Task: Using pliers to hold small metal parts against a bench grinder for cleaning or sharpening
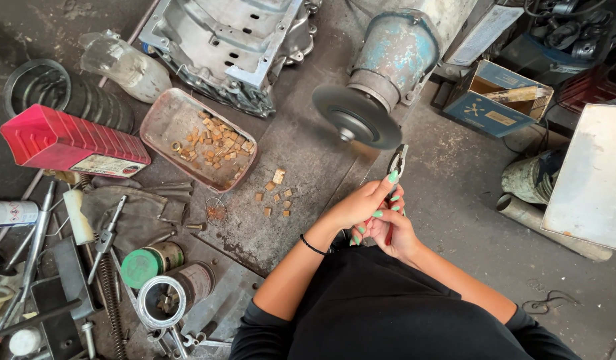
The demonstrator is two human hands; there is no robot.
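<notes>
Both hands close together around red-handled steel pliers (395,175), just below the dark round grinding disc (357,117) of a blue bench grinder (396,53). The left hand (361,204) wraps its fingers over the pliers' upper part; the right hand (392,230) grips the handles underneath. Small brass-coloured square pieces (275,195) lie scattered on the grey metal tabletop (301,153), left of the hands, near a shallow reddish tray (163,120) holding more.
</notes>
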